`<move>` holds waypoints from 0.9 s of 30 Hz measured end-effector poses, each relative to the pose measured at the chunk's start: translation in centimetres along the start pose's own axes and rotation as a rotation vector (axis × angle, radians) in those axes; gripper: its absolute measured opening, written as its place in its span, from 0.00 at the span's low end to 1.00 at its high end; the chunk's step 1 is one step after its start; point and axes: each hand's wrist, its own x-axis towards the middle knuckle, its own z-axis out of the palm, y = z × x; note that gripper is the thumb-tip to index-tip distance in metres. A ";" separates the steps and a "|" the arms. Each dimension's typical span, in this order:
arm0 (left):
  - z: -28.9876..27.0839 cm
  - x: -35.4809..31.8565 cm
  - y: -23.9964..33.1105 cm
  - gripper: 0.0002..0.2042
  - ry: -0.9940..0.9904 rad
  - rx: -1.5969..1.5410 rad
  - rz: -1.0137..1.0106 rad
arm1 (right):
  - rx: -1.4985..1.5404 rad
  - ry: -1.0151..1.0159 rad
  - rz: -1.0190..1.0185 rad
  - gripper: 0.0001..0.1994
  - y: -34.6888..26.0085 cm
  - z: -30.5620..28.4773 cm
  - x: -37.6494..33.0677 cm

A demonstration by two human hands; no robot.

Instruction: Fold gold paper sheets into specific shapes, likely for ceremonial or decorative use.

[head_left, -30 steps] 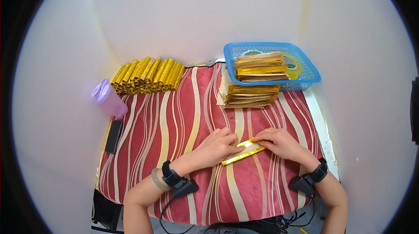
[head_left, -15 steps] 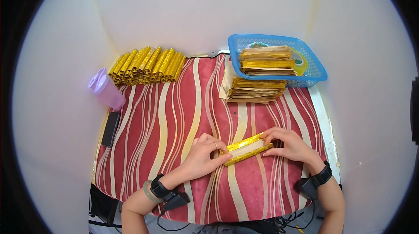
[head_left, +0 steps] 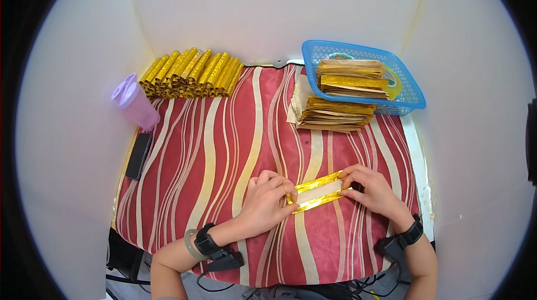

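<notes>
While both hands press down on the striped cloth (head_left: 224,149), the left hand (head_left: 267,199) and right hand (head_left: 372,189) each pinch one end of a folded gold paper strip (head_left: 318,192) with curled fingers, near the table's front edge, well apart from the gold rolls (head_left: 190,73) and blue basket (head_left: 411,90).
</notes>
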 end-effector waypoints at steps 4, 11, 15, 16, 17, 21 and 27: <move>0.1 -0.1 -0.3 0.07 -0.031 -0.030 0.038 | -0.023 -0.022 -0.031 0.08 -0.4 -0.4 0.0; 0.0 -0.4 0.4 0.07 -0.065 -0.027 0.011 | 0.103 -0.072 -0.020 0.07 0.6 -0.9 -0.2; 0.1 -0.5 -0.2 0.06 -0.067 -0.113 -0.056 | 0.117 -0.085 -0.005 0.06 0.5 -0.8 -0.1; 0.1 -0.4 -0.4 0.06 -0.067 -0.113 -0.054 | 0.131 -0.083 0.006 0.05 0.5 -0.8 -0.1; 0.1 -0.4 -0.6 0.06 -0.079 -0.112 -0.040 | 0.130 -0.081 0.005 0.05 0.5 -0.9 -0.2; 0.1 -0.7 -0.8 0.08 -0.072 -0.034 0.057 | 0.129 -0.089 -0.023 0.07 0.6 -1.0 -0.2; -0.1 -0.5 0.3 0.07 -0.066 -0.011 0.027 | 0.111 -0.111 -0.020 0.08 0.6 -1.1 -0.2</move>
